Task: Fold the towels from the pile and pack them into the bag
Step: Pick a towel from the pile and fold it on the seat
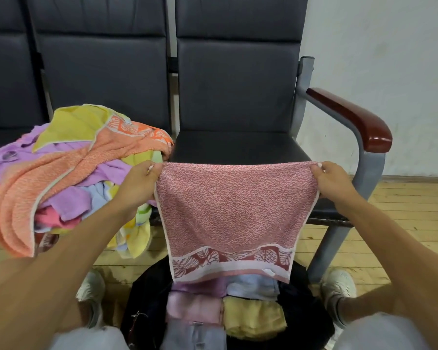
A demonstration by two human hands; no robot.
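A pink towel (233,210) is held up by its 2 top corners and is stretched flat between the hands. The top left corner is pinched by the left hand (139,184): its fingers (153,168) are drawn together on the hem, with no gap seen between them. The top right corner is pinched in the same way by the right hand (331,180), whose fingers (317,168) are closed on the cloth. How the thumbs lie behind the fabric cannot be told.

From the fingers the towel hangs straight down, its patterned border at the bottom. Beyond the fingers a dark chair seat (238,145) is seen, and past the right fingers a red-brown armrest (352,117).

Just left of the left fingers the pile (68,168) of unfolded towels is heaped on the next seat – orange, yellow, lilac, pink and pale blue cloth tangled together, with some hanging over the seat's front edge. Part of the pile is covered by the left forearm.

Well below the fingers, on the floor between 2 white shoes, a dark bag (147,311) stands open. Folded towels are packed in it: a yellow one (253,317), a pale pink one (195,309) and a light blue one (253,284) – the far end of the bag is hidden by the hanging towel, and its near end is cut off by the frame.
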